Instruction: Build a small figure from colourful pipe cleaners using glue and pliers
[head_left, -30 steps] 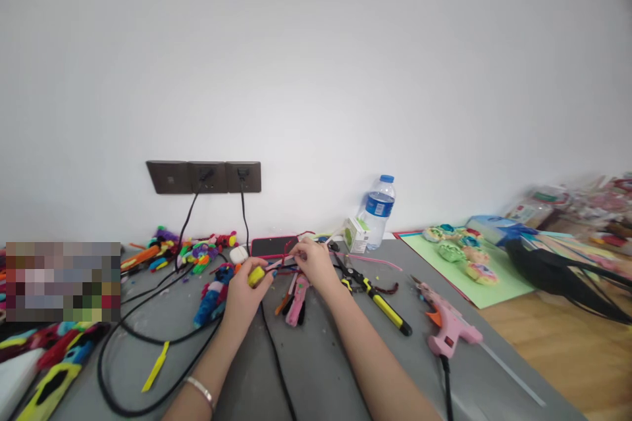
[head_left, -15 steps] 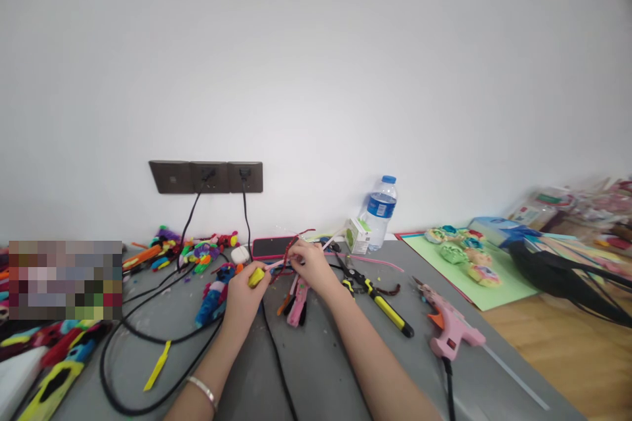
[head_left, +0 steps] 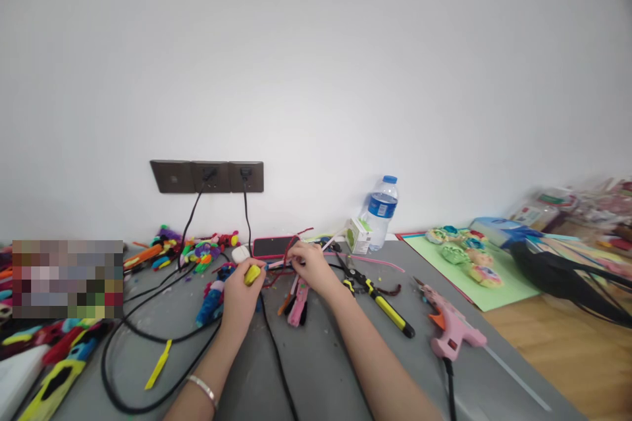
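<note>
Evidently, I am looking at work partway along on the grey table (head_left: 316,375). On the green sheet (head_left: 516,286), well apart from the hands, the rosettes (head_left: 453,254) look formed, while the pink glue gun (head_left: 451,335) and the pliers (head_left: 388,312) rest unheld. From my remote seat I see the left forearm (head_left: 226,348) and the right forearm (head_left: 372,355) reach in from the bottom edge, slanting inward so the hands come near without touching. The left hand (head_left: 239,293) is curled, its fingers wrapped around a small yellow piece (head_left: 251,275). The right hand (head_left: 311,268) arches above a pink bundle (head_left: 297,309), which seems already gathered; its fingertips draw together at the thin red strand (head_left: 285,256), though whether they pinch it I cannot tell. That strand's upper end sticks out free, so I judge this part unfinished.
</note>
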Demonstrator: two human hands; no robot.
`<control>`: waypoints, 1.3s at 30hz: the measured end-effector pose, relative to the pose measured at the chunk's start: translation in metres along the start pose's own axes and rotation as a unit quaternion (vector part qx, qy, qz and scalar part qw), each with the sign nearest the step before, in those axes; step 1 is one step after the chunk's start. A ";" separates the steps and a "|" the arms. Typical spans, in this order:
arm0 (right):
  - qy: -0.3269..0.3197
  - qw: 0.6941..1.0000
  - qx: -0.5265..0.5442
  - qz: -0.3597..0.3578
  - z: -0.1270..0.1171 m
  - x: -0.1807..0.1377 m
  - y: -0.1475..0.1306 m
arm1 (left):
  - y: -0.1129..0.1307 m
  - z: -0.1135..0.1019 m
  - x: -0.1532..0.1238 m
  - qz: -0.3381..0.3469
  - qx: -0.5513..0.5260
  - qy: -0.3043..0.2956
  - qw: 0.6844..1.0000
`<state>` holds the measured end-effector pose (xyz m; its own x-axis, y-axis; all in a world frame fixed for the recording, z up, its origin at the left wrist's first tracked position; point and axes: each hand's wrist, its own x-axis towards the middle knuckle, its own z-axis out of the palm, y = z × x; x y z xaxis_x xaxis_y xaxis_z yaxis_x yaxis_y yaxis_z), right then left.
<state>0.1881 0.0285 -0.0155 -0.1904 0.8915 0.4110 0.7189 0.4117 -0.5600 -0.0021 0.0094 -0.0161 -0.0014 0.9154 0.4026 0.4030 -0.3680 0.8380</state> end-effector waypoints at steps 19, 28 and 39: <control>0.028 0.907 0.410 0.087 0.004 0.008 0.005 | 0.004 0.001 0.000 0.022 -0.007 -0.079 0.997; 0.164 0.944 0.243 0.154 -0.001 0.007 0.021 | -0.009 -0.017 0.008 -0.003 0.089 0.050 0.995; 0.164 0.964 0.110 0.179 0.005 0.003 0.035 | -0.010 -0.043 0.019 -0.048 -0.068 0.306 0.948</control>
<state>0.2096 0.0465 -0.0370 0.2906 0.8913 0.3482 0.5337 0.1510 -0.8321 -0.0457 0.0230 -0.0008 -0.5794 0.6945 0.4265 0.2535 -0.3438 0.9042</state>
